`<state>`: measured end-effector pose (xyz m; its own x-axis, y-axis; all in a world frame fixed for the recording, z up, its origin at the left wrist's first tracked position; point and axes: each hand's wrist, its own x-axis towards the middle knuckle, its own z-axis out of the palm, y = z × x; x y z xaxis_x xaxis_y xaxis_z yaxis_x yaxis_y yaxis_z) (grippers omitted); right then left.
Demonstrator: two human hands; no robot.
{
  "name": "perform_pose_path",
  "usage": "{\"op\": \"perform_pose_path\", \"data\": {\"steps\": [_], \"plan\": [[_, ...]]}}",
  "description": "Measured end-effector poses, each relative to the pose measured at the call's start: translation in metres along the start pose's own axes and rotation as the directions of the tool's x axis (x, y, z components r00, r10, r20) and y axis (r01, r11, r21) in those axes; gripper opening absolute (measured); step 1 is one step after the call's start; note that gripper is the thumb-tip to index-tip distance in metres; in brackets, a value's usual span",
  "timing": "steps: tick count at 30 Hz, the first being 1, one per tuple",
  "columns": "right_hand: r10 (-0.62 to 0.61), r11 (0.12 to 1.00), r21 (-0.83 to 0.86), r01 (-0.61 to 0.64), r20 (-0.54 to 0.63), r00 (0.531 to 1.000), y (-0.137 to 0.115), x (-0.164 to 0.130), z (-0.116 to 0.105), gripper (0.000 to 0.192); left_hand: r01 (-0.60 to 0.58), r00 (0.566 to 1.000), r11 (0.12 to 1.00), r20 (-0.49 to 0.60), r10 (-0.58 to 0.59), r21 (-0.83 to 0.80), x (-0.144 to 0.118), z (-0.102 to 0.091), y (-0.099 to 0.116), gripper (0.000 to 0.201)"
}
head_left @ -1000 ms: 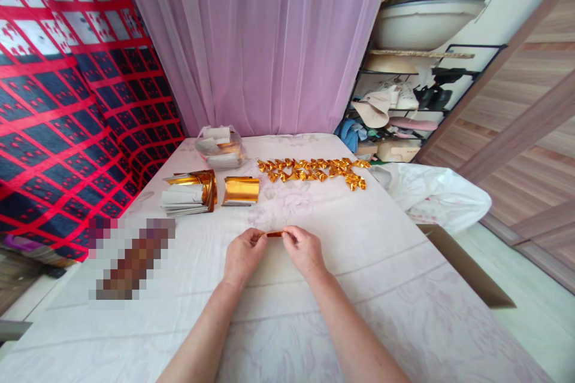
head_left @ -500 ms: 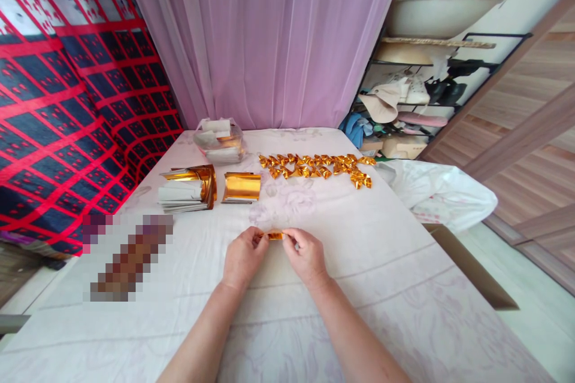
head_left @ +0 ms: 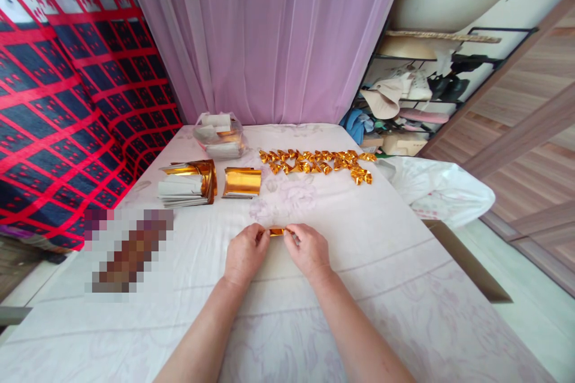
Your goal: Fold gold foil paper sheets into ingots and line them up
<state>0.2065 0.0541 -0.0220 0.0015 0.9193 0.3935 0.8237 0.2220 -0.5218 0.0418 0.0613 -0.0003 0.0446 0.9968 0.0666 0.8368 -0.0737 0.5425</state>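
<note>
Hands closer on gold strip (head_left: 277,231); folded pieces (head_left: 317,163) beyond.

We noted a small shiny gold foil strip (head_left: 277,231), folded narrow, horizontal, pinched at both ends, just below frame centre.

Two hands (head_left: 245,254), two foil stacks (head_left: 242,182), one bag (head_left: 220,134).

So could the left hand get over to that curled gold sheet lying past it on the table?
Probably yes. The left hand is busy pinching a small gold strip with the right hand, but only bare tablecloth lies between it and the gold sheet.
</note>
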Motion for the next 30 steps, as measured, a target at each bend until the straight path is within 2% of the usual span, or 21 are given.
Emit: {"op": "perform_pose_path", "data": {"steps": [7,15,30], "plan": [[-0.015,1.000,0.015,0.016,-0.016,1.000,0.000,0.000,0.000,0.019,-0.056,0.998,0.994,0.041,0.052,0.095,0.000,-0.002,0.001,0.018],[-0.017,1.000,-0.004,0.016,-0.023,1.000,0.001,-0.001,0.001,0.021,-0.056,0.995,0.974,0.088,0.038,0.221,-0.002,-0.003,0.008,0.022],[-0.056,0.996,-0.072,0.055,-0.014,0.998,0.000,-0.001,0.004,0.021,-0.078,0.991,0.960,0.123,0.046,0.269,-0.004,-0.006,0.011,0.028]]}}
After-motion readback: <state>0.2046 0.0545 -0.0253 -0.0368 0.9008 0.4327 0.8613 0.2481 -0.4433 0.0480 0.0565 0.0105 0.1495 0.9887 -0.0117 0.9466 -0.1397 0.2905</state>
